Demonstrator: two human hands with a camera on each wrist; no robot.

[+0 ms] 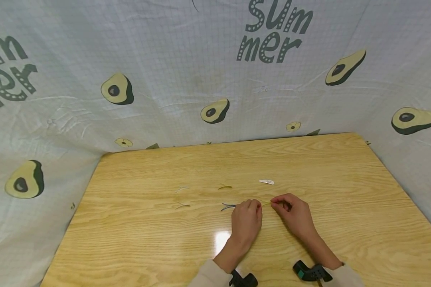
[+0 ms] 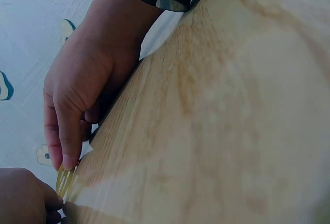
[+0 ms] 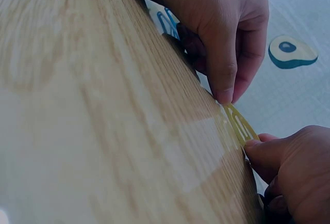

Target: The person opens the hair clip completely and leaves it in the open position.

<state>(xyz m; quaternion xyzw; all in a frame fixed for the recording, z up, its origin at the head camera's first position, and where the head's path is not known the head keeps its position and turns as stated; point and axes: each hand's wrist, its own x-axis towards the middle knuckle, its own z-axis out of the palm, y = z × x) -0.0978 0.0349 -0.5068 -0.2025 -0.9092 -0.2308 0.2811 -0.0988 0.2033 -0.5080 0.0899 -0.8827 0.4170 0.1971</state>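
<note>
A yellow snap hair clip spans the short gap between the two hands, close over the wooden table. My left hand pinches one end of it between thumb and fingers. At the other end, the thumb and fingertips of my right hand pinch it too. In the right wrist view the clip's slotted flat body shows between the fingertips, its ends hidden by them. A blue hair clip, its two prongs spread apart, pokes out just left of my left hand, partly hidden behind it.
A white snap clip lies beyond the hands. Left of it are an olive-yellow clip and two thin pale clips, all on the wooden table. A white cloth with avocado prints hangs behind and beside the table.
</note>
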